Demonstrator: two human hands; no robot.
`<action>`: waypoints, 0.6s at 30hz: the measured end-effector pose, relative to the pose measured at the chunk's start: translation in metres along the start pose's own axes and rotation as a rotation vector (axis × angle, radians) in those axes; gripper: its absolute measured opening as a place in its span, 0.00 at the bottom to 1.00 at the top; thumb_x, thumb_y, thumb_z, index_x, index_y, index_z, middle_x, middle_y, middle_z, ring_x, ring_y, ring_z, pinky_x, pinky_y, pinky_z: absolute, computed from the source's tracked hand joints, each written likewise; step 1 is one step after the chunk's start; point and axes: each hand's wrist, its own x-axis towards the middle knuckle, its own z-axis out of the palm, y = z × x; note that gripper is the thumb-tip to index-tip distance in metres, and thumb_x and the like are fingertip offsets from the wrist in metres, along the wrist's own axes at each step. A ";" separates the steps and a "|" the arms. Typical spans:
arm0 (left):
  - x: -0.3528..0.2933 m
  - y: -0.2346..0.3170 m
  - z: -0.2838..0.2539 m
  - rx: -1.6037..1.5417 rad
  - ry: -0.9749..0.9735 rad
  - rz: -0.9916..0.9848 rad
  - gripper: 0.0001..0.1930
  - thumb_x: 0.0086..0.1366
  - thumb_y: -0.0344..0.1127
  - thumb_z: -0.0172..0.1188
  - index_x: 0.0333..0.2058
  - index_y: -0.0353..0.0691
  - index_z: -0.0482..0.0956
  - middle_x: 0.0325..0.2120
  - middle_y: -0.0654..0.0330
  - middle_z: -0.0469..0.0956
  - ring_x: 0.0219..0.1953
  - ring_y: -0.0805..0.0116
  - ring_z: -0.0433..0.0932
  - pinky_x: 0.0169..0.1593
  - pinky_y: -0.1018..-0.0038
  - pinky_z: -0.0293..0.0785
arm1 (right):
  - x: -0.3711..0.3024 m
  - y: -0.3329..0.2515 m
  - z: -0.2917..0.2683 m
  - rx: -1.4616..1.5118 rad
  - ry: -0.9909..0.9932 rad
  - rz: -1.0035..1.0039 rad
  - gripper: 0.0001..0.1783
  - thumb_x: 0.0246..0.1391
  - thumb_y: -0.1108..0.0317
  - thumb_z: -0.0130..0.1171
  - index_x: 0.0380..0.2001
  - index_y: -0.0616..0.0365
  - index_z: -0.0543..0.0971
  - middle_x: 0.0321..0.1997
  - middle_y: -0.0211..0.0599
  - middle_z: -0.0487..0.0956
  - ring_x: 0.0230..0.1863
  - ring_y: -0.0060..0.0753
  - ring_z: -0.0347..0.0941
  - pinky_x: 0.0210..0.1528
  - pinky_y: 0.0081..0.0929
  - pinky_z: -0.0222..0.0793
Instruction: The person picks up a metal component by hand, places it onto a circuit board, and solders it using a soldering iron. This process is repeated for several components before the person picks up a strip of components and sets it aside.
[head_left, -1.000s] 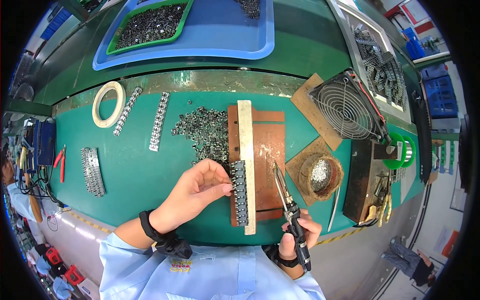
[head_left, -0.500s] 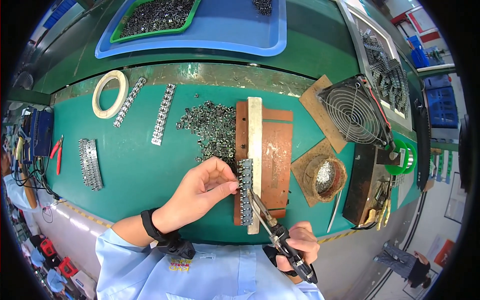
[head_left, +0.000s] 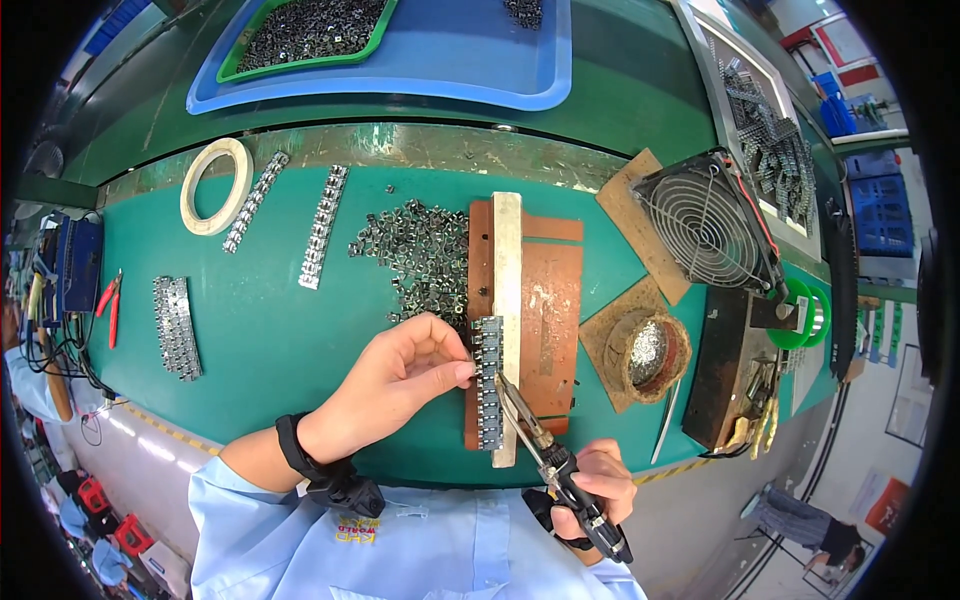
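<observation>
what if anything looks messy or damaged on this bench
The small metal parts lie in a loose, uneven heap on the green mat, and one stray piece sits apart, beyond the heap. The brown board looks worn, with pale scuffs or residue on its surface. Nothing else clearly stands out.

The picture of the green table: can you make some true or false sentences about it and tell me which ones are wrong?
1. The right hand holds a soldering iron. True.
2. The left hand holds the red-handled pliers. False: the left hand's fingertips are at the edge of the strip of small black parts, and the pliers lie at the table's left.
3. The tape roll is left of the fan. True.
4. The green tray is under the table. False: the green tray sits in the blue tray.
</observation>
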 end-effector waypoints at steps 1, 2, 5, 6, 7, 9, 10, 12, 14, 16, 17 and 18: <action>0.000 0.000 0.000 -0.003 0.000 -0.004 0.04 0.60 0.27 0.53 0.33 0.36 0.68 0.30 0.65 0.72 0.36 0.79 0.72 0.42 0.82 0.68 | 0.001 0.000 0.001 0.006 -0.002 0.004 0.21 0.35 0.66 0.67 0.34 0.58 0.71 0.14 0.30 0.71 0.14 0.28 0.65 0.27 0.30 0.64; 0.000 0.000 -0.001 -0.004 0.000 -0.004 0.04 0.60 0.27 0.53 0.33 0.36 0.68 0.30 0.65 0.72 0.36 0.79 0.72 0.42 0.82 0.68 | 0.001 0.001 0.001 0.006 -0.002 0.004 0.21 0.35 0.66 0.67 0.34 0.58 0.71 0.14 0.30 0.71 0.14 0.28 0.65 0.27 0.30 0.64; 0.001 0.000 0.001 -0.007 -0.006 -0.007 0.04 0.60 0.26 0.53 0.33 0.37 0.67 0.30 0.65 0.72 0.36 0.79 0.72 0.42 0.82 0.68 | 0.003 0.002 0.003 0.017 -0.027 0.005 0.21 0.35 0.66 0.67 0.34 0.58 0.71 0.14 0.30 0.71 0.15 0.28 0.65 0.27 0.30 0.64; 0.001 0.000 0.001 -0.008 -0.006 -0.007 0.04 0.60 0.26 0.53 0.33 0.37 0.67 0.30 0.65 0.72 0.36 0.79 0.72 0.42 0.82 0.68 | 0.004 0.002 0.003 0.016 -0.028 0.006 0.21 0.35 0.66 0.67 0.34 0.58 0.71 0.14 0.30 0.71 0.15 0.28 0.65 0.27 0.30 0.64; 0.001 0.000 0.002 -0.008 -0.007 -0.007 0.04 0.60 0.26 0.53 0.33 0.37 0.67 0.30 0.65 0.72 0.36 0.79 0.72 0.42 0.82 0.68 | 0.004 0.003 0.004 -0.003 -0.033 0.005 0.20 0.36 0.64 0.66 0.33 0.58 0.70 0.14 0.30 0.71 0.14 0.28 0.65 0.27 0.30 0.63; 0.001 0.000 0.001 -0.008 -0.003 -0.006 0.04 0.60 0.26 0.53 0.33 0.37 0.67 0.30 0.65 0.72 0.36 0.79 0.72 0.42 0.82 0.68 | 0.004 0.004 0.006 -0.039 -0.048 0.001 0.21 0.39 0.58 0.63 0.32 0.59 0.69 0.13 0.31 0.71 0.14 0.27 0.63 0.26 0.30 0.62; 0.001 0.000 0.001 -0.010 -0.002 -0.006 0.04 0.60 0.26 0.53 0.33 0.37 0.67 0.30 0.65 0.72 0.36 0.79 0.72 0.42 0.82 0.68 | 0.004 0.004 0.006 -0.038 -0.050 0.001 0.21 0.39 0.58 0.63 0.32 0.59 0.69 0.13 0.31 0.71 0.14 0.27 0.63 0.26 0.30 0.62; 0.001 0.000 0.001 -0.010 0.004 -0.005 0.05 0.60 0.27 0.53 0.33 0.37 0.67 0.30 0.65 0.72 0.36 0.79 0.72 0.42 0.82 0.68 | 0.004 0.004 0.007 -0.035 -0.046 -0.001 0.20 0.38 0.59 0.63 0.32 0.59 0.69 0.13 0.31 0.70 0.14 0.27 0.62 0.26 0.31 0.62; 0.001 0.000 0.001 -0.009 0.008 -0.006 0.05 0.60 0.27 0.53 0.33 0.37 0.67 0.30 0.65 0.72 0.36 0.78 0.72 0.42 0.82 0.68 | 0.004 0.005 0.007 -0.032 -0.044 -0.002 0.20 0.38 0.59 0.63 0.31 0.59 0.69 0.13 0.31 0.70 0.14 0.27 0.62 0.27 0.31 0.61; 0.001 0.000 0.001 -0.014 0.008 0.003 0.05 0.60 0.27 0.54 0.33 0.37 0.67 0.30 0.65 0.72 0.35 0.79 0.72 0.42 0.82 0.68 | 0.004 0.005 0.007 -0.036 -0.040 -0.014 0.21 0.38 0.59 0.63 0.31 0.59 0.69 0.12 0.31 0.69 0.14 0.27 0.62 0.26 0.31 0.61; 0.001 0.000 0.001 -0.016 0.008 0.007 0.05 0.59 0.27 0.54 0.33 0.37 0.67 0.30 0.65 0.72 0.35 0.79 0.72 0.42 0.82 0.68 | 0.004 0.005 0.007 -0.039 -0.038 -0.020 0.21 0.38 0.59 0.63 0.31 0.59 0.69 0.12 0.31 0.69 0.14 0.27 0.62 0.26 0.31 0.61; 0.001 0.000 0.001 -0.016 0.009 0.008 0.05 0.59 0.27 0.54 0.33 0.37 0.67 0.30 0.65 0.72 0.35 0.79 0.72 0.42 0.82 0.68 | 0.004 0.005 0.007 -0.038 -0.039 -0.020 0.21 0.38 0.59 0.63 0.31 0.59 0.69 0.12 0.31 0.69 0.14 0.27 0.62 0.26 0.31 0.61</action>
